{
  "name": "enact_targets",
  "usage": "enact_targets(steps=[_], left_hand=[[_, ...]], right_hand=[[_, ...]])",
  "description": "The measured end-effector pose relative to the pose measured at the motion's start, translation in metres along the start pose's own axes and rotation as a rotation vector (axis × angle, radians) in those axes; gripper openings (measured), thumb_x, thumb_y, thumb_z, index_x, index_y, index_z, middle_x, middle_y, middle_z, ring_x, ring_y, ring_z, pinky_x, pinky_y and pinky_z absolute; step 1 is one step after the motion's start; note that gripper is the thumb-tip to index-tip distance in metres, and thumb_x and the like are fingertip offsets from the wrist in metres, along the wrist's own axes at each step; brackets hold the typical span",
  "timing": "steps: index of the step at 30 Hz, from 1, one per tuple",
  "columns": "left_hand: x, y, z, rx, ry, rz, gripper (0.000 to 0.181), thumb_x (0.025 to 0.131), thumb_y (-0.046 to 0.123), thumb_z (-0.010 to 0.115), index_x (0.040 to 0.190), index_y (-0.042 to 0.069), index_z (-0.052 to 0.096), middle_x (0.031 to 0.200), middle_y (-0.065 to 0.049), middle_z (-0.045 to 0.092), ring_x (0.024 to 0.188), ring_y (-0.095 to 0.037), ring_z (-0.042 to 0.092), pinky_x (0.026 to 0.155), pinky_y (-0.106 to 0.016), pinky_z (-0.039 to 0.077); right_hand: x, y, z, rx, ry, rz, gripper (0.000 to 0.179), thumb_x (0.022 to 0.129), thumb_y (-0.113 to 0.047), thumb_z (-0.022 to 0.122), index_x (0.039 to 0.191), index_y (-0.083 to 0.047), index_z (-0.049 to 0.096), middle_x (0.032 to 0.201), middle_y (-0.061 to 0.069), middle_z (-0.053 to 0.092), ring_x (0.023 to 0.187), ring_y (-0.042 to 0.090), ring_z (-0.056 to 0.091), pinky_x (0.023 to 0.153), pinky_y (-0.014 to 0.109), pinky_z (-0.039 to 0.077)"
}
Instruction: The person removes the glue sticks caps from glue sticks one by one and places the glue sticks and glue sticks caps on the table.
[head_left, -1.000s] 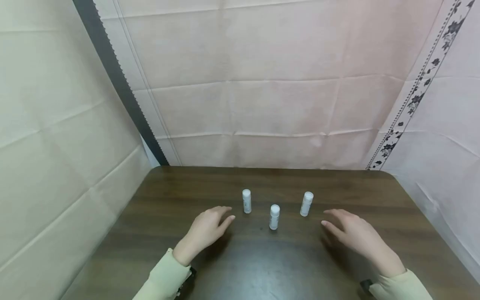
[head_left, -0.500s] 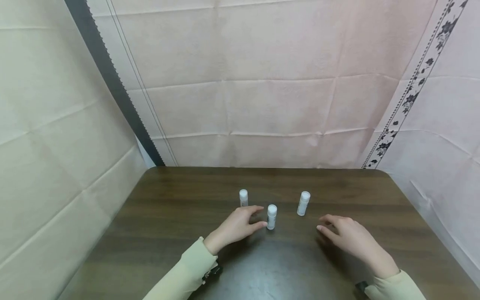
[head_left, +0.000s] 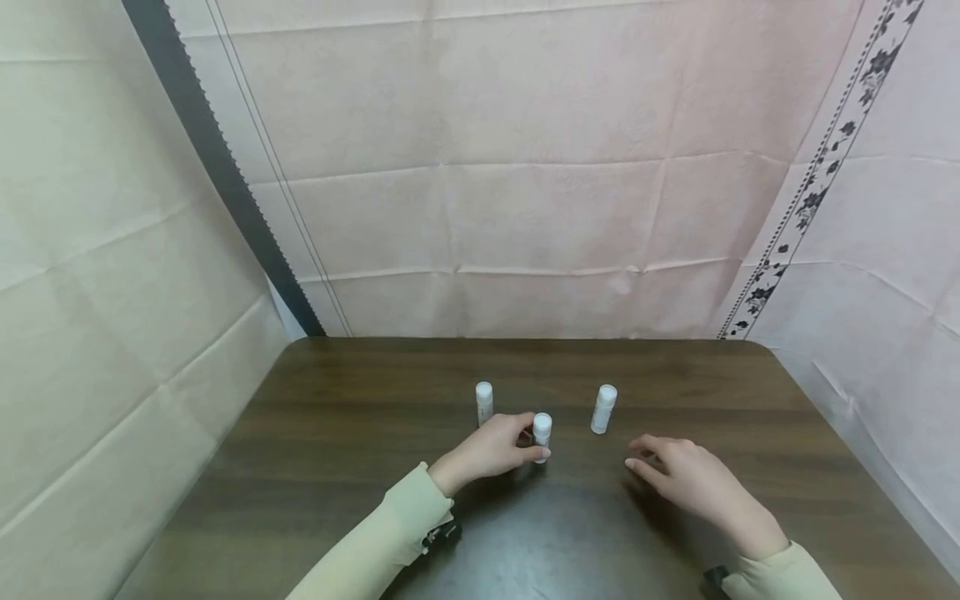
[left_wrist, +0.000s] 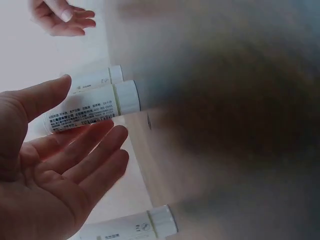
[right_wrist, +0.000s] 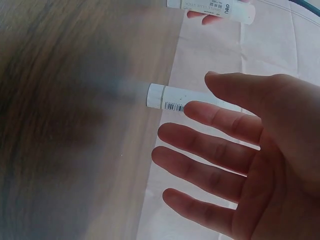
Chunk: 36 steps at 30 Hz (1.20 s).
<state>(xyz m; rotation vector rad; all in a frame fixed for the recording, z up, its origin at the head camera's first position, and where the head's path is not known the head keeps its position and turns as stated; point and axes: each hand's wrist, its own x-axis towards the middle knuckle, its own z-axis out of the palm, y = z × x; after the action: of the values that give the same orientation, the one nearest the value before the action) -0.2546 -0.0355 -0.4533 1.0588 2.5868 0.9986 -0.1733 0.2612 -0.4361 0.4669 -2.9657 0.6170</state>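
Observation:
Three white glue sticks stand upright on the dark wooden table (head_left: 337,467). My left hand (head_left: 487,448) is at the middle glue stick (head_left: 542,425), thumb in front and fingers behind it; how firmly they press does not show. In the left wrist view, small print covers that glue stick (left_wrist: 90,107) between thumb and fingers. Partly behind my left hand is the left glue stick (head_left: 484,402). The right glue stick (head_left: 603,410) stands apart from both hands. My right hand (head_left: 690,479) hovers to its right, fingers loosely bent, holding nothing.
Pale cloth (head_left: 540,208) hangs behind the table's far edge. More cloth covers the left side (head_left: 112,292) and right side (head_left: 885,317). A dark strip (head_left: 232,183) runs down the left cloth seam.
My left hand has moved right, past the left glue stick, and its thumb and fingers have come around the middle one. My right hand has shifted slightly left. The glue sticks remain standing.

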Motion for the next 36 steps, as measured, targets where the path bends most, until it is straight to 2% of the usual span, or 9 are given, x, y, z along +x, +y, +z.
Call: enact_targets(steps=[7, 11, 17, 26, 32, 36], left_hand=[[-0.004, 0.011, 0.007, -0.024, -0.082, 0.045, 0.019, 0.093, 0.024, 0.076, 0.105, 0.013, 0.067, 0.094, 0.008, 0.071, 0.087, 0.001, 0.064, 0.077, -0.017, 0.051], [-0.010, 0.019, 0.011, -0.001, -0.123, 0.076, 0.017, 0.092, 0.023, 0.076, 0.103, 0.014, 0.067, 0.094, 0.010, 0.070, 0.087, 0.003, 0.064, 0.077, -0.015, 0.050], [-0.022, 0.030, 0.014, 0.034, -0.179, 0.089, 0.021, 0.091, 0.022, 0.078, 0.107, 0.016, 0.067, 0.097, 0.013, 0.069, 0.089, 0.003, 0.065, 0.077, -0.015, 0.050], [-0.034, 0.039, 0.022, 0.113, -0.227, 0.121, 0.022, 0.090, 0.027, 0.078, 0.107, 0.017, 0.069, 0.096, 0.013, 0.070, 0.084, 0.003, 0.062, 0.072, -0.015, 0.049], [-0.040, 0.040, 0.027, 0.089, -0.277, 0.142, 0.019, 0.091, 0.025, 0.078, 0.104, 0.016, 0.069, 0.098, 0.011, 0.071, 0.085, 0.004, 0.063, 0.072, -0.013, 0.049], [-0.041, 0.041, 0.028, 0.111, -0.271, 0.166, 0.018, 0.090, 0.024, 0.078, 0.103, 0.016, 0.069, 0.097, 0.012, 0.071, 0.085, 0.005, 0.063, 0.072, -0.010, 0.047]], right_hand=[[0.002, -0.003, -0.001, -0.008, -0.007, -0.021, 0.023, 0.096, -0.028, 0.069, 0.111, -0.010, 0.073, 0.099, -0.001, 0.074, 0.092, 0.024, 0.071, 0.078, 0.048, 0.056], [0.004, -0.006, 0.000, -0.009, -0.004, -0.032, 0.023, 0.096, -0.027, 0.070, 0.111, -0.010, 0.073, 0.099, -0.002, 0.074, 0.092, 0.024, 0.072, 0.078, 0.047, 0.056], [0.007, -0.009, 0.001, -0.010, 0.006, -0.056, 0.022, 0.096, -0.028, 0.070, 0.111, -0.012, 0.073, 0.099, -0.005, 0.074, 0.093, 0.021, 0.071, 0.078, 0.045, 0.056], [0.005, -0.010, 0.002, -0.016, 0.017, -0.073, 0.022, 0.095, -0.027, 0.071, 0.111, -0.012, 0.073, 0.100, -0.003, 0.074, 0.094, 0.021, 0.071, 0.078, 0.046, 0.055], [0.004, -0.006, 0.003, -0.017, 0.016, -0.073, 0.023, 0.095, -0.027, 0.071, 0.111, -0.011, 0.073, 0.102, 0.000, 0.074, 0.095, 0.022, 0.071, 0.079, 0.046, 0.056], [0.003, -0.004, 0.005, -0.022, 0.024, -0.074, 0.024, 0.095, -0.027, 0.072, 0.111, -0.010, 0.073, 0.103, 0.001, 0.074, 0.095, 0.023, 0.071, 0.079, 0.046, 0.056]])
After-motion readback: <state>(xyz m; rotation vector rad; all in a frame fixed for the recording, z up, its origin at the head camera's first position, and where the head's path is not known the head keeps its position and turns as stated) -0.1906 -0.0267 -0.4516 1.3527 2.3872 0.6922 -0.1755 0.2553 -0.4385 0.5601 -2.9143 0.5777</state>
